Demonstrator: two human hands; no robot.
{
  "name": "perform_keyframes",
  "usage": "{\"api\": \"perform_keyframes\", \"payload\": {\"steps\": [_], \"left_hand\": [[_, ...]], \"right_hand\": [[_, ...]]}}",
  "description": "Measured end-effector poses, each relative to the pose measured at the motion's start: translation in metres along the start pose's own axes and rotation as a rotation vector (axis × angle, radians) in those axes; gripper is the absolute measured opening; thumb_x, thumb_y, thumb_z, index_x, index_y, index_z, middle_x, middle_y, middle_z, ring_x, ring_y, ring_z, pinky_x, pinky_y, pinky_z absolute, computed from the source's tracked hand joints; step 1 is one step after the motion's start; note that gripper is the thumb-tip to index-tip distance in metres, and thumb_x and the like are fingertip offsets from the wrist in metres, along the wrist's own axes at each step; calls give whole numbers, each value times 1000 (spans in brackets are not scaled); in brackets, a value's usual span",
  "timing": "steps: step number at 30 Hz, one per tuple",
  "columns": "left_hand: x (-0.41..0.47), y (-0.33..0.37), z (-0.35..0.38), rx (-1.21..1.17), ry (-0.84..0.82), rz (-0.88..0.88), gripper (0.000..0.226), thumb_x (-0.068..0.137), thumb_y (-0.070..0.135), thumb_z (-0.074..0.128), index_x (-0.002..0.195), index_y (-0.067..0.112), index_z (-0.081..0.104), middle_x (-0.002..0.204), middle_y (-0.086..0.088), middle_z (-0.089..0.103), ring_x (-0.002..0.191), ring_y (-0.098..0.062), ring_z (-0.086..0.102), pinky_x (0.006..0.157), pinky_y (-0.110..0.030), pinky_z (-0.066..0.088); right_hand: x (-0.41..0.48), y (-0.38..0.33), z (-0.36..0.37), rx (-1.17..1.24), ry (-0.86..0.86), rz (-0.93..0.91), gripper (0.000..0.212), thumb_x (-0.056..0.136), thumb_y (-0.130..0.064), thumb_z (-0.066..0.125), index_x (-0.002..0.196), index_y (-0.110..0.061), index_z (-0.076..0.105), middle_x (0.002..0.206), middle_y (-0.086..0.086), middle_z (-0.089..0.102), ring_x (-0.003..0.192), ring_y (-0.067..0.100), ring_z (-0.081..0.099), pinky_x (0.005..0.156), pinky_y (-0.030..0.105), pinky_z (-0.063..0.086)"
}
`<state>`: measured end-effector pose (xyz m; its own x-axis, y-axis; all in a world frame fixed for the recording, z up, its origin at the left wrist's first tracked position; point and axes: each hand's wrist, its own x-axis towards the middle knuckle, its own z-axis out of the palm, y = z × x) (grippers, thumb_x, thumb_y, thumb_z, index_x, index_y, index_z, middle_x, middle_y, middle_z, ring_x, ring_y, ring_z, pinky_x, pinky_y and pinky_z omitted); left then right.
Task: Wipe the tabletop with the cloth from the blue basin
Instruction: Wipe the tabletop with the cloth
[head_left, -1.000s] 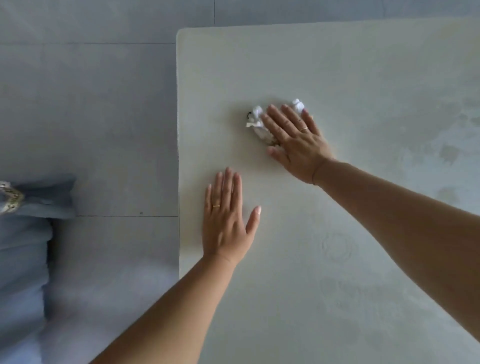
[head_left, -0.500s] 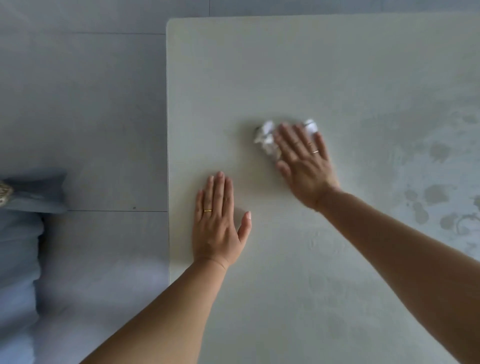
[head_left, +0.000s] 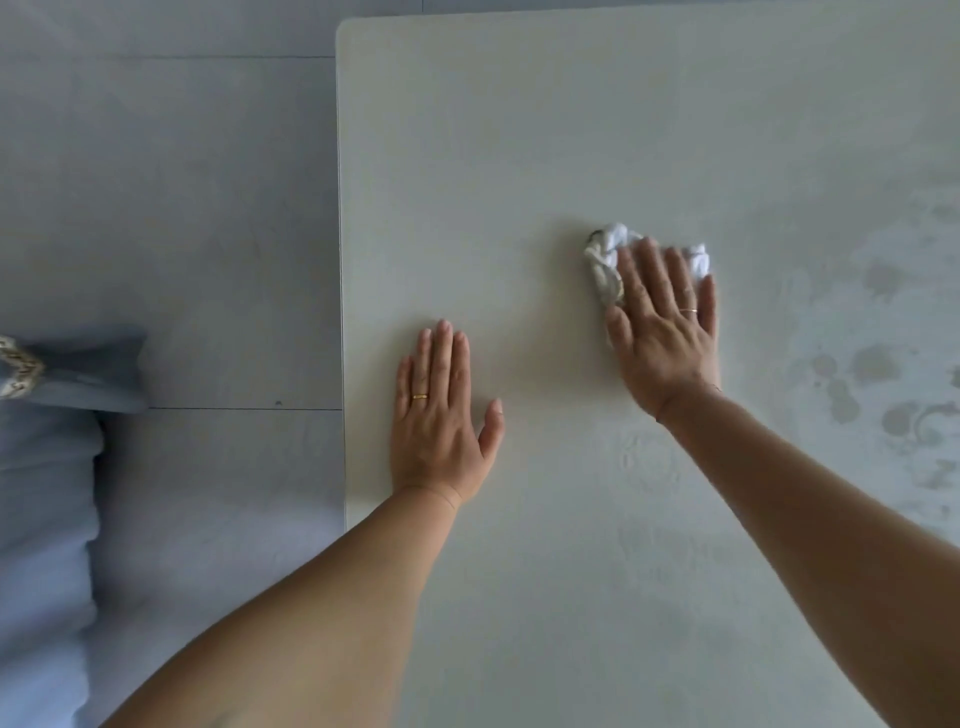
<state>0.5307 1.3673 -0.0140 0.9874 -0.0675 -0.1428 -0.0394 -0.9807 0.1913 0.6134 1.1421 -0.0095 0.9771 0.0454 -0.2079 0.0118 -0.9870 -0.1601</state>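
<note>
A crumpled white cloth (head_left: 605, 260) lies on the off-white tabletop (head_left: 467, 156), right of its middle. My right hand (head_left: 662, 332) presses flat on the cloth and covers most of it; only its left and far edges stick out. My left hand (head_left: 441, 415) rests flat on the table near the left edge, fingers together, thumb out, holding nothing. Both hands wear a ring. The blue basin is out of view.
Wet patches and smears (head_left: 857, 374) mark the table's right side. The table's left edge (head_left: 340, 260) drops to a grey tiled floor (head_left: 156, 182). Blue fabric with a patterned trim (head_left: 47, 415) lies at lower left.
My right hand has slid the cloth to the right and nearer to me across the table. My left hand has stayed planted in the same spot.
</note>
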Motion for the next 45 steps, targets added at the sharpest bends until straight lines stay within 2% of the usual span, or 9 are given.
{"api": "perform_keyframes", "payload": {"steps": [3,10,16,20,24,30,37,43,45], "left_hand": [[-1,-1,2,9,-2,2,73,90,44,30,150,4,20,159,-13,15,147,-27,11,119,-41,9],[-2,2,-2,-6,-19,3,73,90,44,26,150,5,15,159,-13,11,148,-27,8,120,-41,4],[-47,10,-1,-40,15,52,70,94,45,26,150,2,18,158,-15,14,147,-28,11,120,-41,5],[-112,21,16,-1,-44,113,68,96,45,26,148,2,23,157,-15,18,146,-28,15,117,-45,16],[-121,20,20,9,-48,109,68,94,44,31,148,1,25,156,-15,21,145,-29,17,116,-46,19],[-121,21,22,-9,-52,99,71,92,43,33,149,2,23,157,-14,19,146,-27,15,118,-44,16],[-120,21,22,-11,-14,115,68,90,39,33,144,-2,33,153,-19,28,143,-32,24,116,-45,18],[-120,20,22,-21,-3,93,68,90,38,33,148,2,25,157,-14,21,146,-27,17,118,-43,16],[-120,20,22,-39,2,99,67,90,36,33,147,1,28,155,-16,24,145,-29,20,117,-44,17]], "right_hand": [[-17,-37,12,35,40,217,61,96,-42,26,150,-26,4,159,1,3,146,21,-3,117,46,-5],[-63,-21,15,-66,-49,-348,57,96,-44,21,149,-27,14,158,-3,13,145,17,4,116,40,-4],[-62,-13,19,80,69,329,60,97,-41,28,150,-25,6,160,1,3,146,21,-2,117,44,-7],[-126,-68,37,-4,-20,-52,61,94,-43,22,150,-25,6,157,-4,-1,146,22,-3,117,47,-4],[-132,-20,27,-88,-71,-341,57,95,-45,21,149,-27,14,157,-3,12,145,17,2,116,41,-2],[-123,-20,29,81,39,374,64,91,-46,16,150,-25,6,159,0,3,146,21,-3,117,44,-6],[-184,-43,39,-31,-74,-313,57,94,-43,27,148,-26,19,156,-2,15,145,23,11,117,43,3],[-161,1,31,68,21,372,61,94,-45,21,150,-27,4,159,-1,2,146,19,-4,117,43,-5],[-181,-46,42,70,43,303,61,94,-41,29,150,-22,10,158,2,4,146,24,0,117,48,-1]]}}
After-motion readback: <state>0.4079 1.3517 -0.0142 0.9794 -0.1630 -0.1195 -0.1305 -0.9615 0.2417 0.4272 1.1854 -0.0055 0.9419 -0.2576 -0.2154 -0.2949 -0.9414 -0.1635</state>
